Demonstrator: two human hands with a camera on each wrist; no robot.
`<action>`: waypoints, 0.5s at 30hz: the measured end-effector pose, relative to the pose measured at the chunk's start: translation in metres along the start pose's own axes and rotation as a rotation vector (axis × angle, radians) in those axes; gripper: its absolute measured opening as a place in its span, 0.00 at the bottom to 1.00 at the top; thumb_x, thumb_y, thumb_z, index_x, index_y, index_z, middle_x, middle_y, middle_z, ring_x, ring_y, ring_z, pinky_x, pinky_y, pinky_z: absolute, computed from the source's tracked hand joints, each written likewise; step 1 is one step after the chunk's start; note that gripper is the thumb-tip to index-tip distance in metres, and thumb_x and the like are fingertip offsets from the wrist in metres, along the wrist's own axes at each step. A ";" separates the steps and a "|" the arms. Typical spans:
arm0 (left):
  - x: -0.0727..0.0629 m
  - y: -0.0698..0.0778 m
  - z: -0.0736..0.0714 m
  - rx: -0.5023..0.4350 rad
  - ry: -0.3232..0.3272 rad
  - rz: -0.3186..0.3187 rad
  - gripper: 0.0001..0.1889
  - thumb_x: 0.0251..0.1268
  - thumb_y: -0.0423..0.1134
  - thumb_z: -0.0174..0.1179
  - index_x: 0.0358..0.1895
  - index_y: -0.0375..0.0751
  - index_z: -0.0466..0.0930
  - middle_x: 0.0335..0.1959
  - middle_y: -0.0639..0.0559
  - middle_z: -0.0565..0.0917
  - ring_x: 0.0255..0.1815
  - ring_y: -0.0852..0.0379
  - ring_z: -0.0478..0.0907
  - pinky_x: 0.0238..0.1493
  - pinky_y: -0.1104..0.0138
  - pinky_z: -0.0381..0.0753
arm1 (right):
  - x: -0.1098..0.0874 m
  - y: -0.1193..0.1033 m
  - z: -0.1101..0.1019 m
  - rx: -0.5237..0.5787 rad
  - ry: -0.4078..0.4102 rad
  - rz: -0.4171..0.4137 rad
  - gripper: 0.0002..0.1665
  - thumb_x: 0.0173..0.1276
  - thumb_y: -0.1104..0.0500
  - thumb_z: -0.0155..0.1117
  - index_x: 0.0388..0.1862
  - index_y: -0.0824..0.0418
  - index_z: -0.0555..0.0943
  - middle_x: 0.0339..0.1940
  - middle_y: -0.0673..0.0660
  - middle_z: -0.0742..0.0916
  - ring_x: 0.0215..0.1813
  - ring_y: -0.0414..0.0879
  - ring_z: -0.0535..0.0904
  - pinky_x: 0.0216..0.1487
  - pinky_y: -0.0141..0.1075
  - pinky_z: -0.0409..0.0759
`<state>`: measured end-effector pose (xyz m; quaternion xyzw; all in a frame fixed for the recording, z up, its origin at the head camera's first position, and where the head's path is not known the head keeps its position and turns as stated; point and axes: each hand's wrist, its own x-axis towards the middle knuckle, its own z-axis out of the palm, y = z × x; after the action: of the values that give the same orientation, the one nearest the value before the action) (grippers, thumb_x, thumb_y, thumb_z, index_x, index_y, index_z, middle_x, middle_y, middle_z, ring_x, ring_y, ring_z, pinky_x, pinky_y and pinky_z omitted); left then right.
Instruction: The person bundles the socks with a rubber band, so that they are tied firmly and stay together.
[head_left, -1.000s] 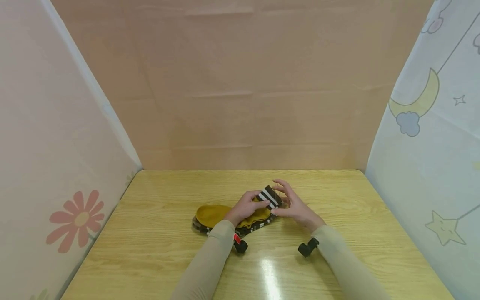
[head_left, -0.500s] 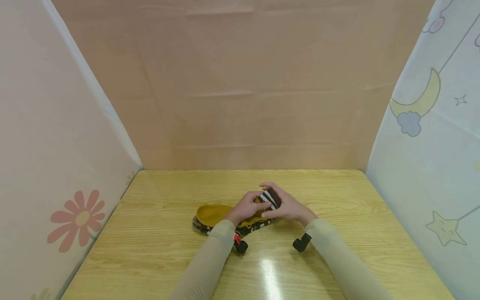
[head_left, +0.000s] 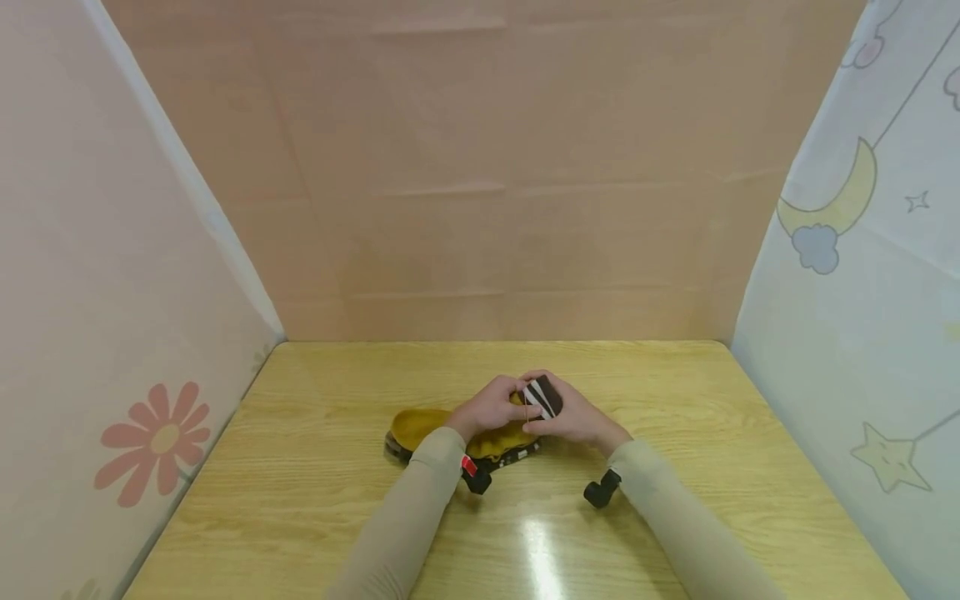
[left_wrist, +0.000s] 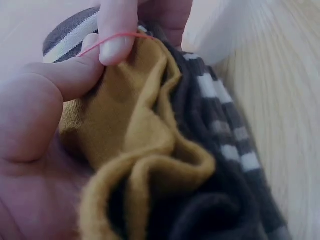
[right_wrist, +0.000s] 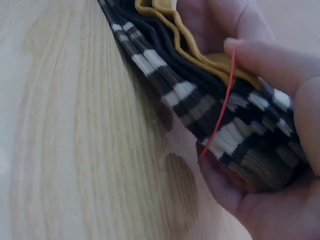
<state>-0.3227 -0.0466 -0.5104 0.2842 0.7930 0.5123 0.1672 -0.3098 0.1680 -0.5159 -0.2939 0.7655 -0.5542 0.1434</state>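
Observation:
A stack of socks, mustard [left_wrist: 115,110] on top of dark ones with white checks [right_wrist: 185,97], lies on the table, its right end lifted. My left hand [head_left: 491,408] grips the stack near that end, thumb on the mustard cloth. My right hand [head_left: 577,421] curls round the end, where a dark patch with white stripes [head_left: 543,397] shows. A thin red rubber band [right_wrist: 222,110] is stretched between my right thumb and a finger, crossing the socks. In the left wrist view the band [left_wrist: 120,35] passes over the mustard cloth near both thumbs.
The wood-grain table [head_left: 300,517] spreads round the socks. A plain tan sheet [head_left: 480,167] stands behind it, with printed cloth walls at the left [head_left: 60,250] and right [head_left: 862,350]. A black wrist camera [head_left: 476,477] hangs below my left wrist, close over the table.
My right hand has moved left and closed round the striped sock end, bringing the rubber band across it. My left hand keeps its grip, its wrist shifted slightly.

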 end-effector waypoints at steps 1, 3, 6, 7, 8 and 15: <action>0.000 0.002 0.000 0.009 -0.003 -0.006 0.08 0.76 0.41 0.66 0.39 0.40 0.85 0.29 0.54 0.81 0.27 0.59 0.72 0.33 0.69 0.73 | 0.000 0.000 0.000 -0.008 0.016 0.000 0.43 0.64 0.62 0.80 0.73 0.48 0.69 0.57 0.62 0.81 0.49 0.54 0.81 0.45 0.41 0.86; 0.000 0.003 0.001 0.016 -0.004 -0.017 0.09 0.77 0.42 0.65 0.39 0.41 0.84 0.29 0.54 0.81 0.27 0.59 0.72 0.33 0.69 0.73 | -0.001 0.001 0.000 -0.023 0.041 0.006 0.42 0.64 0.62 0.80 0.73 0.48 0.70 0.57 0.62 0.81 0.49 0.54 0.80 0.45 0.41 0.86; 0.000 0.006 0.002 0.036 -0.018 -0.041 0.08 0.78 0.43 0.64 0.40 0.42 0.84 0.30 0.55 0.81 0.28 0.60 0.72 0.33 0.69 0.73 | -0.002 0.001 0.000 -0.032 0.062 0.031 0.41 0.63 0.62 0.80 0.71 0.46 0.71 0.56 0.62 0.80 0.49 0.55 0.79 0.43 0.43 0.86; 0.000 0.006 0.002 0.041 -0.030 -0.043 0.08 0.78 0.43 0.64 0.40 0.42 0.84 0.30 0.54 0.80 0.28 0.59 0.72 0.33 0.69 0.73 | -0.003 0.002 0.000 -0.034 0.066 0.038 0.40 0.63 0.62 0.80 0.70 0.46 0.71 0.56 0.63 0.80 0.49 0.55 0.78 0.43 0.44 0.86; -0.001 0.006 0.001 0.056 -0.042 -0.044 0.08 0.78 0.42 0.64 0.41 0.42 0.84 0.31 0.54 0.80 0.28 0.59 0.72 0.33 0.69 0.72 | -0.003 0.002 0.000 -0.037 0.069 0.045 0.40 0.63 0.62 0.80 0.70 0.46 0.72 0.56 0.63 0.80 0.49 0.56 0.78 0.42 0.44 0.87; -0.004 0.007 -0.009 0.074 -0.037 -0.054 0.02 0.72 0.37 0.69 0.42 0.45 0.87 0.35 0.57 0.84 0.33 0.59 0.72 0.38 0.68 0.73 | -0.004 0.002 -0.002 -0.071 0.111 0.052 0.34 0.63 0.63 0.81 0.64 0.51 0.75 0.54 0.63 0.80 0.49 0.56 0.78 0.40 0.45 0.87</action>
<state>-0.3222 -0.0529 -0.5001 0.2780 0.8155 0.4726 0.1853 -0.3078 0.1724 -0.5174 -0.2476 0.7989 -0.5380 0.1047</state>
